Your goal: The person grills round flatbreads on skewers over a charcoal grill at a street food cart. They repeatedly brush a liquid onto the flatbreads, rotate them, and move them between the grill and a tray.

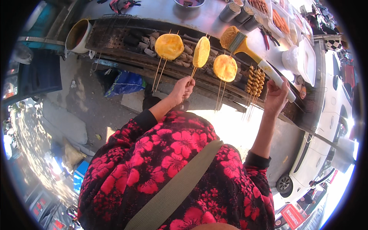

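My left hand (184,88) grips the paired wooden skewers of a flat yellow round cake (201,52), turned nearly edge-on above the charcoal grill (115,46). In my right hand (277,93) is the pale handle of a wide basting brush (244,47). Its bristles, at the upper left end, stand over the grill's far edge. Between the two hands, a browned round cake (225,68) rests across the grill on two skewers. Another yellow round cake (169,47) lies to the left. Several skewers of small brown pieces (255,81) lie just left of my right hand.
Metal canisters (230,12), red-handled tongs or pliers (266,38) and trays of sausages (280,21) stand on the steel counter beyond the grill. A white bucket (78,36) is at the grill's left end. On the right are a white tray (307,61) and a parked white car (322,135).
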`<state>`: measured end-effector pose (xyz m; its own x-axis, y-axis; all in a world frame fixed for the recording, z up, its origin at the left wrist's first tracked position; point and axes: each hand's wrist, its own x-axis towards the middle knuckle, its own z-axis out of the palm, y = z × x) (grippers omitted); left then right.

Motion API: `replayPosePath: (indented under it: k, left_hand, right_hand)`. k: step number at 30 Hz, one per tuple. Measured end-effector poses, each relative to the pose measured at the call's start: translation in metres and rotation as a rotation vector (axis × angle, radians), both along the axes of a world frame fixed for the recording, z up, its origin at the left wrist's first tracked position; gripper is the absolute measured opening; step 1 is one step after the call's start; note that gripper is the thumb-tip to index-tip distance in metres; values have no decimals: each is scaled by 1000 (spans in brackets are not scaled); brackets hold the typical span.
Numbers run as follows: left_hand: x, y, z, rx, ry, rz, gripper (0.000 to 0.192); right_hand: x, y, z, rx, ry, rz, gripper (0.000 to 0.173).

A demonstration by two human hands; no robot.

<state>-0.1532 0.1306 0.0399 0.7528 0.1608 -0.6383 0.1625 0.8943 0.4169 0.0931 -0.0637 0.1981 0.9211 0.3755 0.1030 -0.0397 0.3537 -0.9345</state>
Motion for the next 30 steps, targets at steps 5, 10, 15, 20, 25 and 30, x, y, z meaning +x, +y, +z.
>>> replayPosePath:
  k: [5, 10, 15, 20, 25, 30]
  left_hand:
    - [4, -1, -7, -28, -3, -48, 32]
    - [5, -6, -27, 27, 24, -37, 30]
    - [3, -6, -35, 40, 17, -24, 30]
    - [4, -8, -36, 74, 3, -14, 30]
    - [4, -7, -36, 49, 19, -18, 30]
    - [4, -5, -35, 34, 26, -23, 29]
  right_hand:
    - [-20, 29, -21, -93, 27, 48, 27]
    - [-35, 31, -48, -287, 69, 186, 28]
    - [-18, 23, -36, -283, 3, 47, 30]
    - [-19, 83, -46, -217, 0, 176, 28]
    - [-18, 79, -20, -345, -78, 52, 25]
    - [-34, 103, -13, -411, -292, 378, 19]
